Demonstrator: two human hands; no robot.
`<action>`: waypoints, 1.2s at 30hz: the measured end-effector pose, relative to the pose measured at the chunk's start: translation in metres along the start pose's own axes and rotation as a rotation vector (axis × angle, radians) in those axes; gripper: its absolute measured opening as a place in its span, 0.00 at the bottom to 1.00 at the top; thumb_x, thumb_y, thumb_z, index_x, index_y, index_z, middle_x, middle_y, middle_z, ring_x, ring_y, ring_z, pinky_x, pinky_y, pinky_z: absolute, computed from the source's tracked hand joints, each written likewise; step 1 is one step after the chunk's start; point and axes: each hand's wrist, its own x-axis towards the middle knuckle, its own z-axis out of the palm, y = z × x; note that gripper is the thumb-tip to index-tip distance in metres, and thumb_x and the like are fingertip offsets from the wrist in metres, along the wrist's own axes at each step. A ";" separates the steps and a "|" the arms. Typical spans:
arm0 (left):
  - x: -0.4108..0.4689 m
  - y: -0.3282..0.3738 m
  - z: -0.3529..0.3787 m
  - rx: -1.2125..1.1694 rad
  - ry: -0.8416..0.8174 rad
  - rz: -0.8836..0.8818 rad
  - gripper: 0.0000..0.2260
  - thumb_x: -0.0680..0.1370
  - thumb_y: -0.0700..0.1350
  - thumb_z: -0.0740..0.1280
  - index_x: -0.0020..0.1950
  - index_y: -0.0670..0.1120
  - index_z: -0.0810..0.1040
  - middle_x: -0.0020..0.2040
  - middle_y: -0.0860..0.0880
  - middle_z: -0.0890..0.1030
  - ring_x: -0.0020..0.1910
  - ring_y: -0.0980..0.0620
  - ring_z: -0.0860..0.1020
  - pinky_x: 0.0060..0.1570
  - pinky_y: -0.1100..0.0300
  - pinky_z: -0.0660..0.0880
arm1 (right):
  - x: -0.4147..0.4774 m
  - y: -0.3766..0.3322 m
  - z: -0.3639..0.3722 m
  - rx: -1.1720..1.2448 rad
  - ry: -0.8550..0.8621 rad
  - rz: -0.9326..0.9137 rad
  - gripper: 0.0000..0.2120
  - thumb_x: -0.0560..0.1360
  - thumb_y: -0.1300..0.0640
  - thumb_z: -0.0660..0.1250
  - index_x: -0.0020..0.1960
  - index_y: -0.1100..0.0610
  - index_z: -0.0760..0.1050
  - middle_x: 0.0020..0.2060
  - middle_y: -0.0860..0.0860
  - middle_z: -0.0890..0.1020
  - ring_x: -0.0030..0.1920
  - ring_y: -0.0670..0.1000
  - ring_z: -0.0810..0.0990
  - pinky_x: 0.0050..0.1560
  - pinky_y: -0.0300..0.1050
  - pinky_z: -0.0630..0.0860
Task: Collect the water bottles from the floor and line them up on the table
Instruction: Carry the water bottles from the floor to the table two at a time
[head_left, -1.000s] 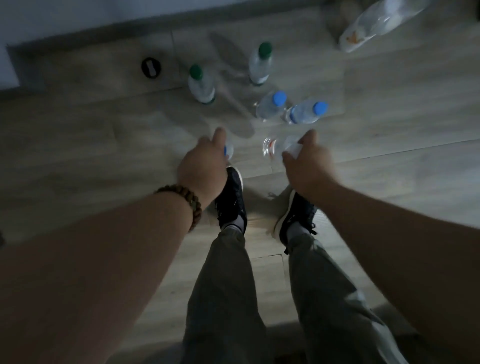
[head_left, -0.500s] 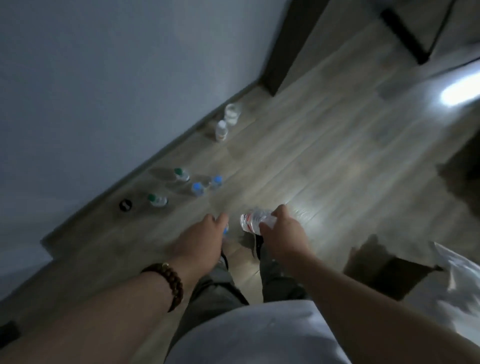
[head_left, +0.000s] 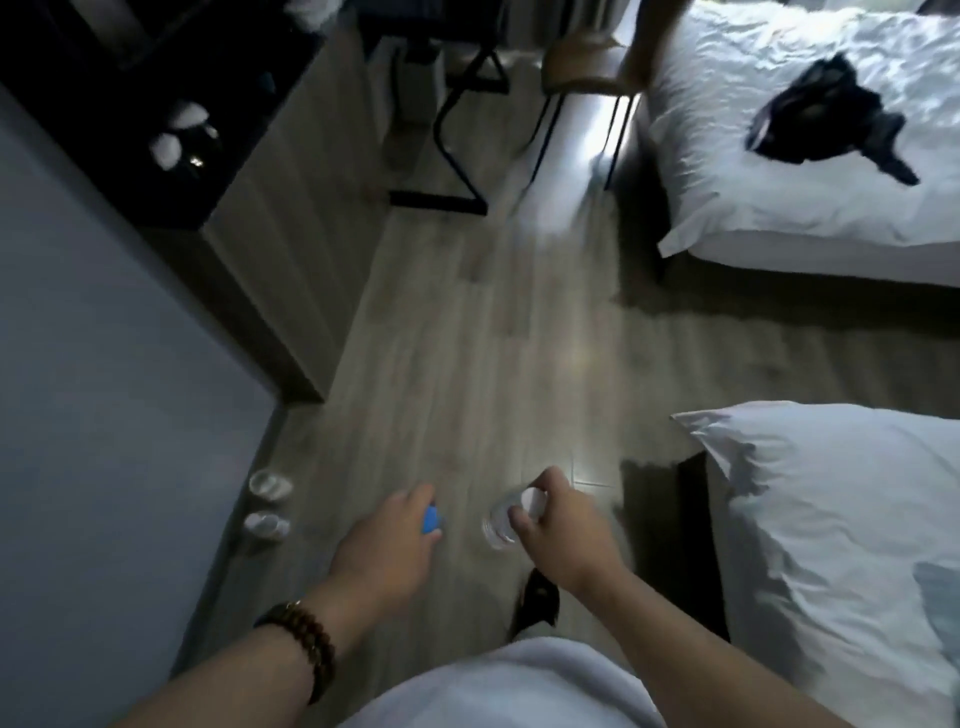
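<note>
The left hand (head_left: 387, 543) grips a blue-capped bottle (head_left: 430, 519). The right hand (head_left: 563, 532) holds a white-capped water bottle (head_left: 500, 526). Two blurred bottles (head_left: 269, 484) stand near left on the floor (head_left: 493, 338).

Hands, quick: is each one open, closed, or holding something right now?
Left hand: closed round a blue-capped bottle.
Right hand: closed round a white-capped bottle.

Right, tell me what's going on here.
A person is carrying two water bottles over the wooden floor. The left hand grips a blue-capped bottle; the right hand grips a white-capped bottle near its cap. Two more pale bottles, blurred, stand by the wall. Neither carried bottle is set down yet.
</note>
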 end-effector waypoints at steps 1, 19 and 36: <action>0.017 0.024 -0.006 -0.015 0.009 0.019 0.09 0.79 0.51 0.68 0.50 0.54 0.67 0.49 0.52 0.76 0.47 0.46 0.78 0.48 0.50 0.77 | 0.011 0.010 -0.023 0.019 0.034 0.008 0.11 0.75 0.42 0.66 0.50 0.46 0.68 0.42 0.46 0.79 0.41 0.50 0.78 0.41 0.47 0.74; 0.289 0.326 -0.102 0.016 -0.054 0.439 0.08 0.77 0.49 0.73 0.53 0.53 0.76 0.44 0.53 0.81 0.41 0.55 0.79 0.39 0.62 0.73 | 0.190 0.096 -0.335 0.193 0.464 0.149 0.13 0.67 0.45 0.73 0.43 0.49 0.72 0.38 0.45 0.80 0.35 0.44 0.80 0.31 0.38 0.75; 0.560 0.437 -0.264 -0.062 0.046 0.731 0.09 0.76 0.53 0.74 0.50 0.56 0.76 0.41 0.57 0.78 0.41 0.54 0.77 0.42 0.56 0.73 | 0.421 -0.003 -0.503 0.175 0.613 0.134 0.10 0.68 0.51 0.78 0.45 0.52 0.80 0.39 0.48 0.84 0.36 0.44 0.82 0.33 0.41 0.78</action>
